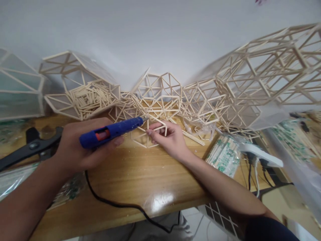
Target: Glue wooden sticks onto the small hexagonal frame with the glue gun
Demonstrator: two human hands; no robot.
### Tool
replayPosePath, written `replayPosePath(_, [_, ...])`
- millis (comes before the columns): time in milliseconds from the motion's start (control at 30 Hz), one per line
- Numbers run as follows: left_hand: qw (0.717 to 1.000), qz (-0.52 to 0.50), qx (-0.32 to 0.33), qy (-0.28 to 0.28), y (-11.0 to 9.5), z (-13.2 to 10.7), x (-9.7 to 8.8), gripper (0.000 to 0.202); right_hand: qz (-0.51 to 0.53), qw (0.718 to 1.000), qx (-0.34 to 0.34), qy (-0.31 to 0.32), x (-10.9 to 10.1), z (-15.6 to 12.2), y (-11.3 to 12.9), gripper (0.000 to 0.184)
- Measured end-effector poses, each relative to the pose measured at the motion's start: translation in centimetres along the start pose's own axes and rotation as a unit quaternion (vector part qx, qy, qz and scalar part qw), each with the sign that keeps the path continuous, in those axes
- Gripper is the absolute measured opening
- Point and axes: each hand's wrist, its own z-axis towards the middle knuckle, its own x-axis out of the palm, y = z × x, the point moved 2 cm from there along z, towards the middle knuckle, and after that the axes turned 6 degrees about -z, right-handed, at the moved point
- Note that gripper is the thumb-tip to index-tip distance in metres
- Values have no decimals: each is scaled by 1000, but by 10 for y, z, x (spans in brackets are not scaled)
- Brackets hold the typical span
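Observation:
My left hand (pixel 82 152) is wrapped round a blue hot glue gun (pixel 120 129), and its black cord (pixel 112 202) trails down over the table's front edge. The gun's tip points right, at a joint of a small stick frame (pixel 147 146). This frame is built of thin wooden sticks in triangles and stands on the table. Pinched between the thumb and fingers of my right hand (pixel 173 139) is a part of this frame near the gun's tip. Which stick the fingertips press on is partly hidden.
Finished stick lattices (pixel 162 87) line the wall, and one at left holds a pile of loose sticks (pixel 91 98). Large black-handled pliers (pixel 32 145) lie far left. At right are a wrapped stick bundle (pixel 224 155) and a white power strip (pixel 262 155) with plugs.

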Motion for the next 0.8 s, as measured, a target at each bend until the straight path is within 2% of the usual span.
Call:
replayPosePath(100, [994,60,86,30,-6,1,2,12,-30,999,-26,-8,0,-2,-1,20])
replayPosePath(167, [989,88,111,30,-6,0,2,11,-53,998,-44,-12,1,-3,-2,16])
replayPosePath(567, [977,140,157,28,-2,-2,2,5,-153,981,-111,-30,-2,-5,-3,11])
replayPosePath(800, [968,173,177,40,6,-4,1,14,-201,963,-174,-32,-2,-7,-2,6])
